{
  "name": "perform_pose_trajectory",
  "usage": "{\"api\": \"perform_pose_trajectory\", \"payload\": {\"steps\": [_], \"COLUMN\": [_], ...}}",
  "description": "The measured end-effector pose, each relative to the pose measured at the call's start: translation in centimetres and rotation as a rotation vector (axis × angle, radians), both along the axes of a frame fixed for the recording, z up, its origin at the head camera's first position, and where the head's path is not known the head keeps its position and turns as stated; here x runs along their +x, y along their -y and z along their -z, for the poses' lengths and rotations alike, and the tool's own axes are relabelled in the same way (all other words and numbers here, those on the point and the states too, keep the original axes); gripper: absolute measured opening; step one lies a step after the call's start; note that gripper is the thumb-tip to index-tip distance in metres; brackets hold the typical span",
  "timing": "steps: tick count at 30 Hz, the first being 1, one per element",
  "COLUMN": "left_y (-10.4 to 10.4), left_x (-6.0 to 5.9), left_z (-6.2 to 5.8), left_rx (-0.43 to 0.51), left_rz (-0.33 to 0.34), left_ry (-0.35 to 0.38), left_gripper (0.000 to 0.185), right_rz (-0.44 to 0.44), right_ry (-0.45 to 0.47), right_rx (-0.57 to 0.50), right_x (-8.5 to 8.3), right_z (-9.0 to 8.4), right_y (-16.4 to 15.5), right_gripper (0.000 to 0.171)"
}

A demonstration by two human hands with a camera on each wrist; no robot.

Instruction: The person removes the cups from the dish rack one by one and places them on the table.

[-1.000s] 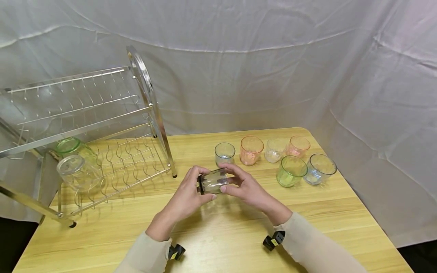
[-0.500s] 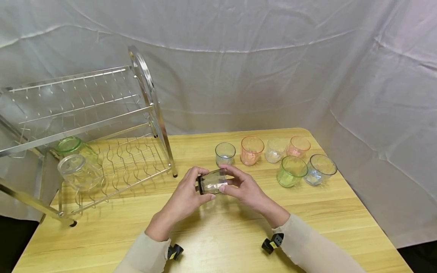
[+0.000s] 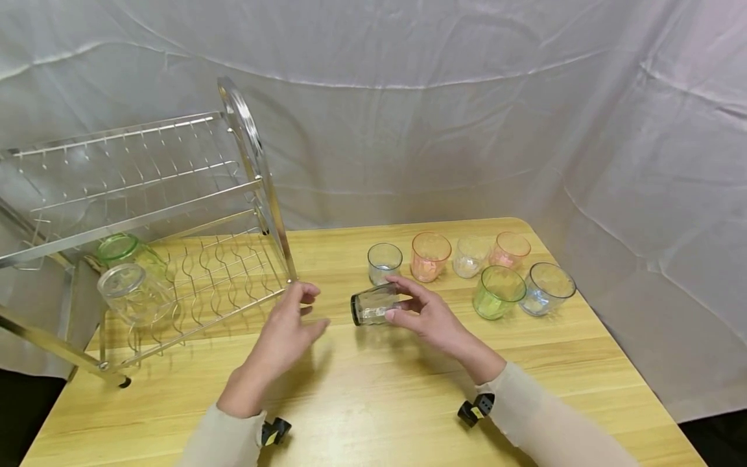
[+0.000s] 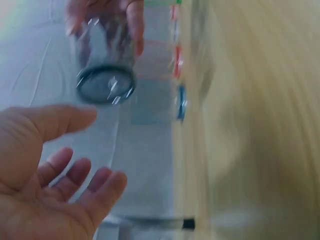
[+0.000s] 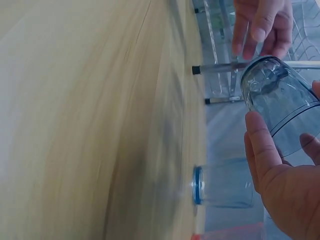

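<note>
A smoky grey drinking glass [image 3: 373,305] is tilted on its side above the table, its thick dark base pointing left. My right hand [image 3: 428,319] grips it near the rim between thumb and fingers; the right wrist view shows the fingers along the glass wall [image 5: 280,92]. To the left, my left hand [image 3: 284,334] is apart from the glass, holding nothing, with thumb and fingers spread in a loose curve. In the left wrist view, the glass base [image 4: 106,85] faces the open left palm [image 4: 25,155].
A two-tier metal dish rack [image 3: 257,188] stands left; its lower tier holds a green glass [image 3: 137,256] and a clear glass [image 3: 131,295]. Behind the right hand stand a bluish glass [image 3: 384,263], an orange-red glass [image 3: 430,258] and several others, including a green one [image 3: 498,293].
My left hand has let go of the grey glass and moved left towards the rack. The right hand keeps its hold, and the glass has shifted slightly right.
</note>
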State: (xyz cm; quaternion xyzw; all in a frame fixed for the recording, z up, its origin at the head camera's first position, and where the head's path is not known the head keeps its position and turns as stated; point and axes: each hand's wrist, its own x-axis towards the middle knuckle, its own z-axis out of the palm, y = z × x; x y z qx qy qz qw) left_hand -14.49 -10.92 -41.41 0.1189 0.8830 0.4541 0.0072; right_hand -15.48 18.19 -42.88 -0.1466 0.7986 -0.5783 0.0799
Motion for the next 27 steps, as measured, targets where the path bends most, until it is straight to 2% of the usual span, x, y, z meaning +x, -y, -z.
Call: {"api": "perform_pose_trajectory", "payload": {"steps": [5,10,18,25,27], "left_y": [2.7,5.0,6.3,6.4,6.4], "left_x": [-0.2,-0.1,0.1,-0.1,-0.1], "left_z": [-0.9,-1.0,-0.1,0.3,0.3], "left_rx": [-0.092,-0.187,-0.264,-0.286,-0.296], "left_rz": [-0.138,-0.205,-0.202,-0.198,-0.192], "left_ry": [-0.116,-0.149,-0.093,-0.055,-0.043], "left_gripper": [0.043,0.048,0.047,0.049,0.05], "right_rz": [0.009,0.036,0.07,0.085,0.085], "right_ry": [-0.022,-0.048,-0.105,-0.232,-0.24], "right_rx": [0.078,0.186,0.341,0.576,0.628], "right_x": [-0.1,-0.2,-0.2,-0.3,-0.4], "right_z": [-0.2,-0.3,-1.2,-2.3,-2.8], "right_y": [-1.1,-2.1,-3.3,-4.6,-5.0], "right_gripper": [0.07,0.07,0.077,0.075,0.075]}}
